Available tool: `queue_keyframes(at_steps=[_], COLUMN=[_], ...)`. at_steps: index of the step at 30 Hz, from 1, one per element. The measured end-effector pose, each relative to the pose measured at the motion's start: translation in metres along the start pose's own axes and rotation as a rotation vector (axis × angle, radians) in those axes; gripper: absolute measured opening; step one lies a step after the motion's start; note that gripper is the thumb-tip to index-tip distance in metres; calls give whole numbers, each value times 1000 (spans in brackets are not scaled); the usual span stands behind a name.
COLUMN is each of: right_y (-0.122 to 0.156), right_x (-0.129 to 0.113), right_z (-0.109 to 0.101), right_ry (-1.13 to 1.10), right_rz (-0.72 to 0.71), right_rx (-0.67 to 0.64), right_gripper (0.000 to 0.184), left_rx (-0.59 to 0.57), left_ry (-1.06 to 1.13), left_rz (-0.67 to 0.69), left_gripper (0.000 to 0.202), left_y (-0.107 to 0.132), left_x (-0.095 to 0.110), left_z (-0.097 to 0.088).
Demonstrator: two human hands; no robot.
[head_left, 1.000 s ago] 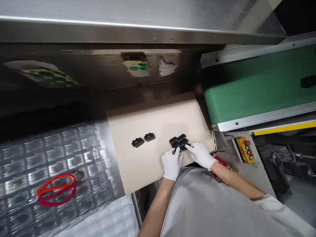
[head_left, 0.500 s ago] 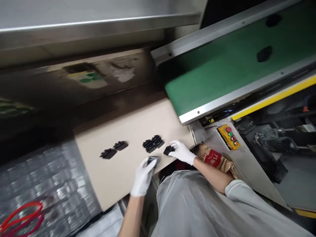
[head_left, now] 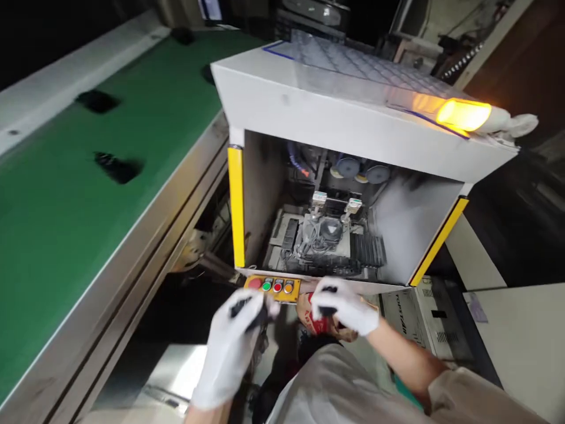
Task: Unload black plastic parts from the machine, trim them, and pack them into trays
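In the head view, the gloved left hand (head_left: 232, 335) grips a black part (head_left: 258, 318), just short of the four-button control box (head_left: 272, 291) at the left end of the machine cabinet's (head_left: 353, 121) lower front edge. The gloved right hand (head_left: 346, 307) has its fingers curled around another black part (head_left: 327, 310), in front of a paper bag (head_left: 306, 313). On the green conveyor belt (head_left: 53, 235), one dark piece (head_left: 99, 101) lies near the far left edge, another (head_left: 117, 168) farther in from it. An amber lamp (head_left: 463, 115) glows at the cabinet's upper right corner.
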State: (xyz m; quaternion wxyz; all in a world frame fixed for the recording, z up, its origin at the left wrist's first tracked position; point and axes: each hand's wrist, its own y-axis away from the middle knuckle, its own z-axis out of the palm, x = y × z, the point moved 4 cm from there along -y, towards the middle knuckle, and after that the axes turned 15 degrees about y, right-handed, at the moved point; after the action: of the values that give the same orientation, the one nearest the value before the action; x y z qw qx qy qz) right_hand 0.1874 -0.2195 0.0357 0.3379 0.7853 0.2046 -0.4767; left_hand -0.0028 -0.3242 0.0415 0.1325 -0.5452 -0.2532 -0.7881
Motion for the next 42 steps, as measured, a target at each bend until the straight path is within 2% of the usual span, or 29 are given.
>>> queue_keyframes(at_steps=[1,2,3,4,5,6,8,9,11,14,18,23,28,30,32,35,38,42], right_y=[-9,-20,-34,-52,-74,-98,-145,-164,-187,-192,-181,-180,-176,-175,-177,-186,-195,-196], right_x=[-11,-23,-34,-41,-44,-43,-32,-24,-6,12,12,10,16,13,6,-9,-19,-21], right_z=[-42,-86,-128,-163,-192,-215,-239,-242,-237,-222,-218,-218,-214,-218,-224,-233,-237,-233], right_ry=[23,130,215,253,249,230,196,184,159,106,131,168,128,177,264,383,522,611], right_rz=[-38,-120,-200,-252,-290,-305,-296,-286,-272,-270,-286,-264,-239,-239,-224,-162,-17,45], right_rx=[130,343,551,694,786,822,798,762,703,713,784,774,817,756,621,370,240,262], right_gripper=[25,23,21,20,20,21,22,23,24,23,21,21,19,18,20,28,38,43], left_rx=[-16,-57,-76,-93,-106,-120,-176,-209,-273,-307,-296,-386,-334,-397,-535,-727,-723,-628], left_ry=[12,28,37,36,63,91,96,89,74,86,80,-43,-73,-112,-237,-632,-865,-909], left_rz=[105,200,295,369,408,418,384,354,298,262,275,281,358,326,293,262,225,192], left_gripper=[31,29,29,30,32,33,38,40,41,38,33,28,27,31,36,46,47,35], left_y=[-37,-74,-111,-147,-181,-213,-263,-280,-298,-298,-291,-291,-287,-288,-292,-303,-316,-318], left_x=[23,41,53,60,61,58,41,30,11,-5,0,2,-7,-1,13,30,32,23], left_z=[28,57,86,113,139,161,196,206,214,203,192,201,189,187,192,211,228,230])
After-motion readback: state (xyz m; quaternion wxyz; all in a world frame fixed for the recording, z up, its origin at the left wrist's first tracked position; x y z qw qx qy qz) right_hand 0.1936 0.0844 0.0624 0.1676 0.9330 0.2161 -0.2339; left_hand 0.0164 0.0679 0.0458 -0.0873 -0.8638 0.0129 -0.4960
